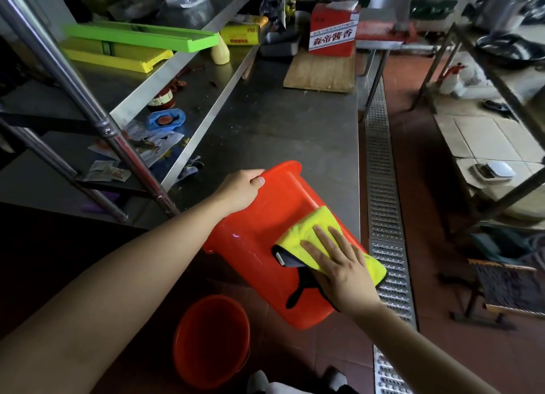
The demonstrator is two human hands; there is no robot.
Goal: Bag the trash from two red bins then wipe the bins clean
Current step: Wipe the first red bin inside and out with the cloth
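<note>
Left hand (240, 188) grips the tilted red bin (265, 216) by its rim; right hand (339, 264), fingers flat, presses the yellow cloth (309, 225) on its wall. Keep strokes overlapping, rotate the bin; base probably unwiped, hidden here.

Bare steel counter (274, 122) beyond the tilted bin (265, 216) — shelf post (88, 104) crowding left

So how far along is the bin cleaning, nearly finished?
Bagging looks done for this bin: the left hand grips the tilted red bin by one end, with no trash showing on it. In hand: the right hand presses a yellow cloth flat on its outside. The second red bin stands on the floor; whether it's wiped, I can't tell.
</note>
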